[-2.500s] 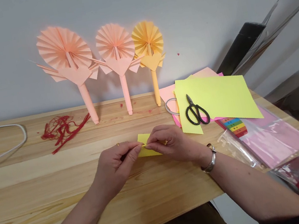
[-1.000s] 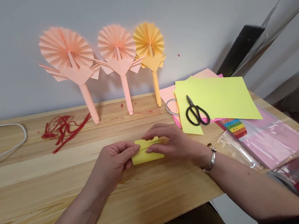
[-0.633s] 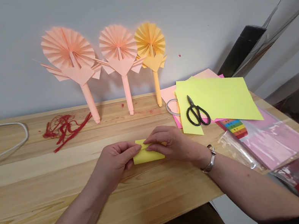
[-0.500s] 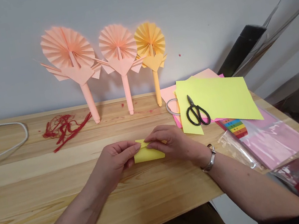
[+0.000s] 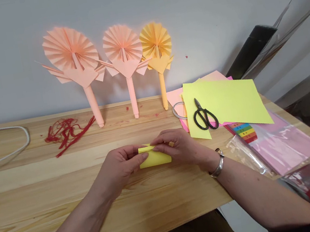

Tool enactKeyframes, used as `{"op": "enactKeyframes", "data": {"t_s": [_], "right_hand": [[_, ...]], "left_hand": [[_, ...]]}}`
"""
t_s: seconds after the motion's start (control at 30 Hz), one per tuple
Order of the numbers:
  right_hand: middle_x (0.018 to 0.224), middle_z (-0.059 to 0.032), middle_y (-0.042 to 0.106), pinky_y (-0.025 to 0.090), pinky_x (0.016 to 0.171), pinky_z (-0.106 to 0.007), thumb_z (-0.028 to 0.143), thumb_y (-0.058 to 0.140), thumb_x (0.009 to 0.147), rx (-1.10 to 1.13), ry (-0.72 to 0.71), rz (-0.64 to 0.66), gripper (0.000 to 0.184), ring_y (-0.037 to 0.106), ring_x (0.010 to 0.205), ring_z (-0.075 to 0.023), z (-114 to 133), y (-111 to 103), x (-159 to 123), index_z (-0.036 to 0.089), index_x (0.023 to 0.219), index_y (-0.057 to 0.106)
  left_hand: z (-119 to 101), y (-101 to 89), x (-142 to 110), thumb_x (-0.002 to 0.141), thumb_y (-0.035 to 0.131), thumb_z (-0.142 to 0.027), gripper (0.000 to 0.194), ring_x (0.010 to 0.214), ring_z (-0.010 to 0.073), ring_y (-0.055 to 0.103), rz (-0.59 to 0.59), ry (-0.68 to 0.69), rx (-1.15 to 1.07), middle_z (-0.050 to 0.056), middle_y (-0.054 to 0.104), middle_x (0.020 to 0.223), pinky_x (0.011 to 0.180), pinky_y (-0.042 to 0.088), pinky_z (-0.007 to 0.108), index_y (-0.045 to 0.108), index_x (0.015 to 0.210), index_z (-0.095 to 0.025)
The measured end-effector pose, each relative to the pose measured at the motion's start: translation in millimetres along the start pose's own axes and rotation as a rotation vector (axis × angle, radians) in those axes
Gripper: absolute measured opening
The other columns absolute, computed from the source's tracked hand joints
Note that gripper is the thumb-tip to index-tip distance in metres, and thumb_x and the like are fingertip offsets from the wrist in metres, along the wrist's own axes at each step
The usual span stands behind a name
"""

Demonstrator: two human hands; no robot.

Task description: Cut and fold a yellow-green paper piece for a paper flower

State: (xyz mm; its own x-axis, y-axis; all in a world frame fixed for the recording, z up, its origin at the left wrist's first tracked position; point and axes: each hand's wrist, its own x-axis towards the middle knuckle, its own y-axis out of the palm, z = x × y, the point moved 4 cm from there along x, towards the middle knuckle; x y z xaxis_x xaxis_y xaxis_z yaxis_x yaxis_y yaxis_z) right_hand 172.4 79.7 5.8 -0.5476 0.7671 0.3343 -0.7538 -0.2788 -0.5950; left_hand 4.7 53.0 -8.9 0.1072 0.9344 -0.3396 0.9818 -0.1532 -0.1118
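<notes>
A small folded piece of yellow paper (image 5: 156,159) is held between both hands just above or on the wooden table; a narrow fold runs along its top edge. My left hand (image 5: 125,161) pinches its left end, thumb in front and fingers behind. On the other end, my right hand (image 5: 175,144) pinches the folded strip near the middle with thumb and fingertips. Parts of the paper's ends are hidden by the fingers.
Three folded paper fans, two pink (image 5: 92,99) and one orange (image 5: 162,86), lean against the wall. Red threads (image 5: 66,133) lie left of them. Black scissors (image 5: 205,117) rest on yellow sheets (image 5: 230,98); a plastic pack of pink paper (image 5: 286,145) lies at the right edge.
The top edge of the yellow paper now shows a straighter, narrow fold. My left thumb has shifted slightly downward along the paper; both hands stay in nearly the same place.
</notes>
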Motion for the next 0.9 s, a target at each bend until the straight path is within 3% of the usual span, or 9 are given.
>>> {"op": "enactKeyframes", "data": {"t_s": [0.23, 0.5, 0.8, 0.9], "right_hand": [[0.081, -0.0033, 0.068, 0.047, 0.067, -0.023, 0.022, 0.057, 0.086, 0.0, -0.015, -0.007, 0.015, 0.061, 0.073, -0.0125, 2, 0, 0, 0.017, 0.092, 0.07], [0.08, -0.0033, 0.068, 0.046, 0.066, -0.022, 0.021, 0.058, 0.085, -0.002, -0.022, -0.019, 0.014, 0.061, 0.072, -0.0121, 1, 0, 0, 0.016, 0.091, 0.069], [0.08, -0.0037, 0.067, 0.046, 0.066, -0.023, 0.022, 0.057, 0.085, -0.006, -0.043, -0.028, 0.013, 0.06, 0.071, -0.0127, 3, -1, -1, 0.017, 0.09, 0.068], [0.079, -0.0036, 0.067, 0.046, 0.066, -0.024, 0.022, 0.056, 0.086, -0.006, -0.049, -0.029, 0.014, 0.06, 0.071, -0.0128, 2, 0, -1, 0.017, 0.091, 0.068]], "left_hand": [[5, -1.5, 1, 0.068, 0.068, -0.04, 0.03, 0.042, 0.0074, 0.035, 0.027, -0.013, 0.017, -0.006, 0.046, 0.045, 0.04, 0.024, 0.02, 0.072, 0.088, -0.018], [1, -0.9, 0, 0.068, 0.068, -0.041, 0.032, 0.045, 0.0069, 0.032, 0.014, -0.019, 0.052, -0.007, 0.043, 0.047, 0.042, 0.022, 0.019, 0.072, 0.088, -0.017], [-6, 0.5, -3, 0.068, 0.068, -0.04, 0.027, 0.043, 0.007, 0.035, -0.014, 0.01, 0.103, -0.007, 0.05, 0.047, 0.042, 0.027, 0.02, 0.073, 0.085, -0.019], [-5, 0.3, -2, 0.068, 0.069, -0.039, 0.027, 0.048, 0.0091, 0.045, -0.01, 0.019, 0.097, -0.005, 0.06, 0.055, 0.047, 0.035, 0.021, 0.073, 0.085, -0.02]]}}
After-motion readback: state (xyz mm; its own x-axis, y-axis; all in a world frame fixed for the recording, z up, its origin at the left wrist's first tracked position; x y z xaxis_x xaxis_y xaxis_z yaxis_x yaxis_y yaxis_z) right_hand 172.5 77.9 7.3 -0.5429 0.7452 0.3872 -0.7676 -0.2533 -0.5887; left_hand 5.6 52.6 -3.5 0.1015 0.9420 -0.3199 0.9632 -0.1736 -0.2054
